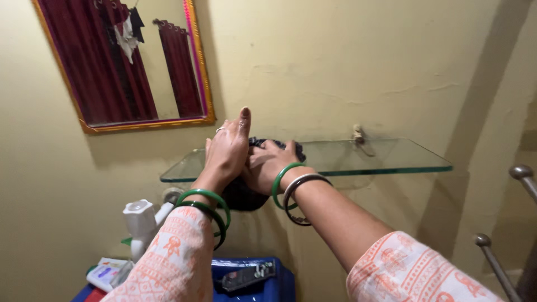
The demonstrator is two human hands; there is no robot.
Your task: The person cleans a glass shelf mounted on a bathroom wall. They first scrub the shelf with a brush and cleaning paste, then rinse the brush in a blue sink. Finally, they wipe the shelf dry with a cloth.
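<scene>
Orange-patterned sleeves (pixel 168 263) fill the lower frame, bangles at both wrists. Below them, lower left, lie a blue box (pixel 263 282) and a white plastic fitting (pixel 140 221). At centre the left hand (pixel 226 154) and right hand (pixel 268 165) press together on a dark cloth (pixel 246 193) bunched at the front edge of the glass shelf (pixel 380 159). Leaning hard there could probably crack the glass or loosen its bracket; the cloth overhangs and might slide off. A gold-framed mirror (pixel 128 61) hangs upper left.

Low left, below my left sleeve: small flat white package (pixel 105 274) with blue and red printed patches, lying beside the blue box (pixel 279 282). Print too small to make out.
</scene>
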